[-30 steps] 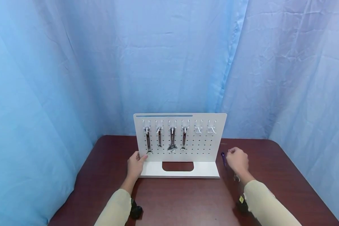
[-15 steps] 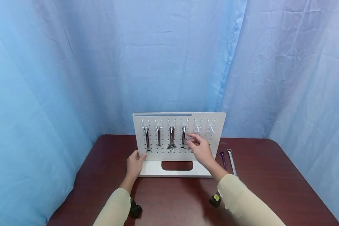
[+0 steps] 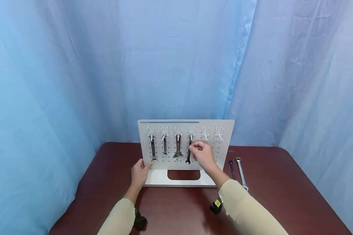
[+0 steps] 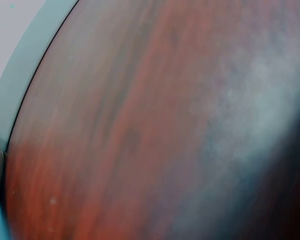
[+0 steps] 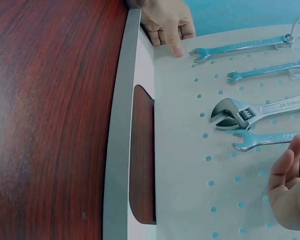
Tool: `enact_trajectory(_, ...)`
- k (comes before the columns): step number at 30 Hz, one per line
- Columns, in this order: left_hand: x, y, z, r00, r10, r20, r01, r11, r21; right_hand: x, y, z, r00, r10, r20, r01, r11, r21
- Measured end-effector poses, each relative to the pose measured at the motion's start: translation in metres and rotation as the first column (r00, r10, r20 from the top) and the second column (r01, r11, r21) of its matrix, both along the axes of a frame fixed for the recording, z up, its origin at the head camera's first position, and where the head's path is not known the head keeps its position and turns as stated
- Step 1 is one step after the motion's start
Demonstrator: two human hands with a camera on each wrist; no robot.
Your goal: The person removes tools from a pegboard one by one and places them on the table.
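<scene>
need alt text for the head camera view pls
A person's right hand pinches the rightmost wrench of four hanging on a white pegboard; the left hand grips its left edge. A purple tool and a silver wrench lie on the table at right.

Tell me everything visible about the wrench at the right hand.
This wrench is slim, shiny and metal-looking, with a forked open lower end and a straight handle marked with lettering, partly covered. Its upper end hangs on the fourth hook from the left of the white pegboard, right of the adjustable wrench. In the head view it tilts slightly, fork to the left. The right hand appears to pinch the handle, hiding part of it.
</scene>
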State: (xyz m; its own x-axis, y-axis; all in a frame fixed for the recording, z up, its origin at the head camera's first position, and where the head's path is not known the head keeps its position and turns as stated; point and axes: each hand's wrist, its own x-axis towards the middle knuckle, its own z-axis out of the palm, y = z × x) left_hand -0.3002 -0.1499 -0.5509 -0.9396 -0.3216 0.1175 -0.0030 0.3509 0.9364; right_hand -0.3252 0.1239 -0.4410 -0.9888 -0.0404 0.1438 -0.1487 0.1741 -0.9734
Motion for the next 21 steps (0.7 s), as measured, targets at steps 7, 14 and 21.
enact_trajectory(7,-0.001,-0.003,-0.002,0.999,0.023,-0.022,-0.023,1.000,0.000,0.002,0.004,0.002,0.999,0.030,-0.032,-0.029,0.999,0.025)
enact_trajectory(14,-0.002,0.002,0.002,1.000,0.017,-0.017,-0.017,1.000,0.000,0.008,0.009,0.006,0.996,0.086,-0.032,-0.086,0.996,-0.008)
enact_trajectory(21,-0.001,0.003,0.003,1.000,0.018,-0.011,-0.017,1.000,0.006,0.018,0.010,0.010,0.996,0.085,-0.032,-0.086,0.996,-0.031)
